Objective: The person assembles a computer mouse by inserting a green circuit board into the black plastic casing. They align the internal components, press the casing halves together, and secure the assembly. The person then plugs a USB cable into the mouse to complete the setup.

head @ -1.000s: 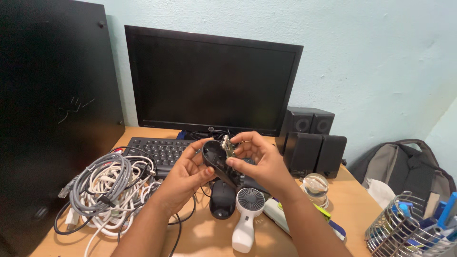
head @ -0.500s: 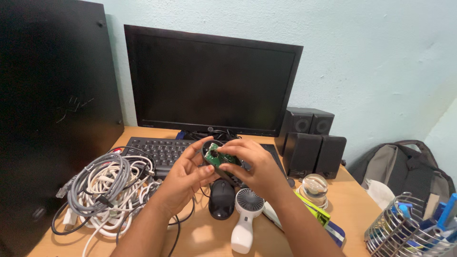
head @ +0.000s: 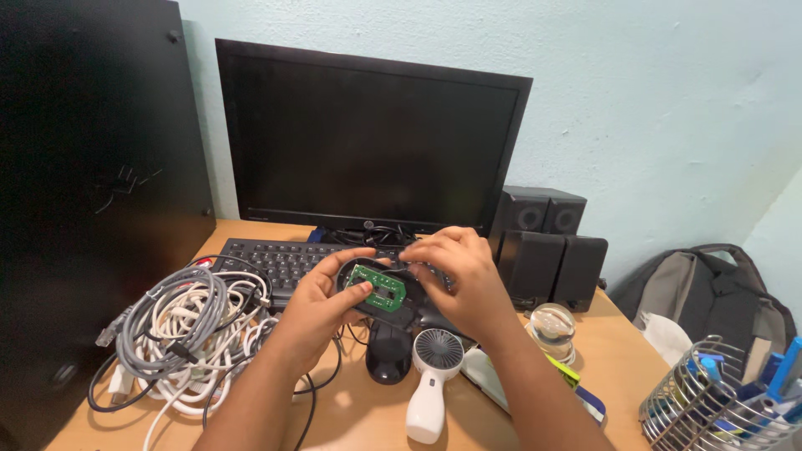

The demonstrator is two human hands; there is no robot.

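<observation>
Head view: my left hand [head: 322,305] cradles a black mouse shell [head: 368,296] from below, thumb curled over its near edge, raised above the counter [head: 359,409] in front of the keyboard [head: 276,260]. A green circuit board [head: 377,287] lies flat inside the shell. My right hand [head: 459,280] closes over the shell's far side, fingertips [head: 415,255] pressed on its rim just beside the board. Directly below sit a second black mouse [head: 389,352] and a white handheld fan [head: 434,376]. A tangle of grey and white cables [head: 184,326] lies left of my forearm. Behind stand a dark monitor [head: 368,138] and black speakers [head: 547,246]. A wire basket [head: 710,401] occupies the right corner.
</observation>
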